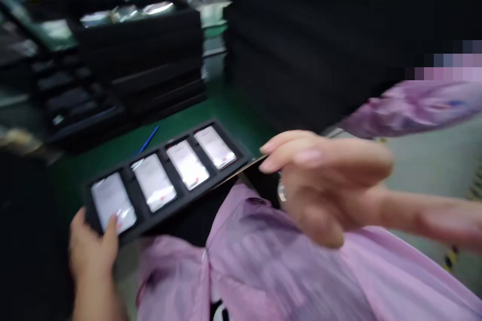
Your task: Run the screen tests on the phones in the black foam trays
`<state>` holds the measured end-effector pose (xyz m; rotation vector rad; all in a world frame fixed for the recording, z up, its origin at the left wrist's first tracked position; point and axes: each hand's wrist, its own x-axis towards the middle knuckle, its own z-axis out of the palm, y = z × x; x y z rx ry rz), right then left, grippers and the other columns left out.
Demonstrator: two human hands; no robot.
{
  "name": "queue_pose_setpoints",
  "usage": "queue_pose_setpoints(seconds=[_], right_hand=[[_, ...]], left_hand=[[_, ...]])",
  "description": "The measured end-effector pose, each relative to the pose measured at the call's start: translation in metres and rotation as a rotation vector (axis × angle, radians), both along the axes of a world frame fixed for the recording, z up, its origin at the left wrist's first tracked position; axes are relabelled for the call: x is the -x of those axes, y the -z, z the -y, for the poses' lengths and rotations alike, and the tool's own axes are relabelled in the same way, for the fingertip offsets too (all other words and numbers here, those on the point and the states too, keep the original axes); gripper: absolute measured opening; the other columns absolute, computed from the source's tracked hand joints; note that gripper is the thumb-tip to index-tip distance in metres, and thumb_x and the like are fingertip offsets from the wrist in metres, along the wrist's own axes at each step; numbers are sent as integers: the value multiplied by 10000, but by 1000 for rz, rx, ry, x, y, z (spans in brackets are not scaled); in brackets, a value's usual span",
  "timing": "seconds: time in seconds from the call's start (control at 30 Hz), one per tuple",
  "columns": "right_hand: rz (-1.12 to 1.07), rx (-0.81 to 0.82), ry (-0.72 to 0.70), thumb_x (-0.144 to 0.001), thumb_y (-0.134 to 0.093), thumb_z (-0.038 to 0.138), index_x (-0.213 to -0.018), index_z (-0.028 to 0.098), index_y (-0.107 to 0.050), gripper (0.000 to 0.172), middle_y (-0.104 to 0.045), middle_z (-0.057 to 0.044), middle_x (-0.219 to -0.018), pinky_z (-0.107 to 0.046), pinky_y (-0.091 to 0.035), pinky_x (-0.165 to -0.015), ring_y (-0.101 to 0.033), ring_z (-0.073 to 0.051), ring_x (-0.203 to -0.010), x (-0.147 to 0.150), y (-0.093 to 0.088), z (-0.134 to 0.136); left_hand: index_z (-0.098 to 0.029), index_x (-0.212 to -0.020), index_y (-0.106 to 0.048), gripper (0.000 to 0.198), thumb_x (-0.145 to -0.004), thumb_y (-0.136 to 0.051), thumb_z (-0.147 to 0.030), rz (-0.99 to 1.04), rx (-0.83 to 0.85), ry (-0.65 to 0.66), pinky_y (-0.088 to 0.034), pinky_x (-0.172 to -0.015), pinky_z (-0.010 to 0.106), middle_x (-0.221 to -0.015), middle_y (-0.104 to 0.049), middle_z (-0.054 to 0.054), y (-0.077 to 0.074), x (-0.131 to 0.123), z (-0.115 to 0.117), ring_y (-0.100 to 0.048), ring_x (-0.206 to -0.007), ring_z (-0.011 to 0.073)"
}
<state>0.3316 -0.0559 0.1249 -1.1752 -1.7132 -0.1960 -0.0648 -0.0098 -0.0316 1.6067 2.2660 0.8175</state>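
Left hand (92, 248) — clamped on the near-left corner of a black foam tray (181, 204) carrying four film-wrapped phones (187, 164); right hand (327, 185) — thumb and fingers apart, just beside the tray's right end.

One head-worn view looks forward and down from above the person's lilac smock (263, 271), close over the left hand (92, 251) and right hand (331, 185), facing stacked black trays (150, 55).

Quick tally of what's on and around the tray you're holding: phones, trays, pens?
Film-wrapped phones: 4
Black foam tray, in left hand: 1
Blue pen: 1
Total: 6
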Motion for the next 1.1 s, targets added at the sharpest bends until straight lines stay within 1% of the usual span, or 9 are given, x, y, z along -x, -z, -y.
queue_pose_setpoints(seconds=[0.07,0.13,0.23,0.37,0.6,0.7,0.8,0.97,1.1], right_hand=[[-173,-279,-184,-1006,-549,371,-1397,466,-485,408,-631,-5,-1007,-380,-652,-599,-722,-214,-859,-7,28,-19],[-240,-20,-218,-941,-637,258,-1306,362,-590,383,-677,-23,-990,-402,-646,-674,-727,-238,-880,-9,69,-33],[-87,331,-260,-948,-622,226,-1185,258,-658,242,-725,-83,-1083,-501,-625,-885,-723,-290,-1016,-2,132,-38],[130,476,-431,-971,-553,241,-1294,198,-620,333,-707,-135,-1236,-619,-520,-1101,-638,-344,-1261,14,184,-32],[260,525,-377,-990,-532,279,-1343,158,-594,379,-716,-144,-1235,-677,-417,-1187,-606,-368,-1321,26,197,-32],[197,533,-341,-983,-537,326,-1340,181,-589,389,-704,-146,-1270,-688,-389,-1204,-607,-358,-1325,12,190,-33],[101,466,-148,-968,-561,330,-1277,197,-606,339,-712,-142,-1243,-661,-401,-1203,-642,-339,-1270,-16,185,-36],[142,449,-70,-981,-544,350,-1248,207,-627,314,-728,-146,-1192,-587,-459,-1169,-664,-323,-1230,-50,196,-40],[185,393,-118,-950,-584,424,-1184,213,-686,331,-749,-176,-1107,-563,-521,-1076,-711,-359,-1118,-57,214,-42]], left_hand=[[-316,-1580,-403,874,-811,-593,-684,-68,-67,61,-386,-1229,677,-1611,-497,34,13,9,17,-501,-1424,439],[-123,-1497,-485,800,-883,-606,-620,-172,-152,148,-326,-1251,662,-1551,-512,222,20,8,29,-447,-1465,440],[-131,-1437,-532,614,-970,-617,-520,-237,-265,311,-345,-1239,610,-1513,-523,241,20,-18,44,-412,-1494,395],[-196,-1344,-629,430,-998,-625,-451,-242,-232,570,-355,-1238,569,-1515,-539,175,18,-63,54,-391,-1508,368],[-293,-1440,-625,627,-936,-636,-666,-363,5,555,-280,-1251,654,-1587,-511,142,23,-85,46,-347,-1537,432],[-318,-1471,-605,728,-880,-650,-740,-383,67,541,-230,-1251,705,-1630,-457,152,23,-90,43,-293,-1561,460],[-300,-1448,-628,706,-889,-645,-731,-369,76,535,-187,-1255,725,-1643,-432,158,22,-91,41,-255,-1571,476],[-245,-1510,-539,792,-911,-586,-760,-242,-67,452,-236,-1260,667,-1660,-372,183,14,-61,46,-191,-1589,446],[-206,-1429,-593,611,-1001,-528,-637,-269,-138,304,-290,-1262,591,-1595,-434,190,6,-25,64,-271,-1556,382]])
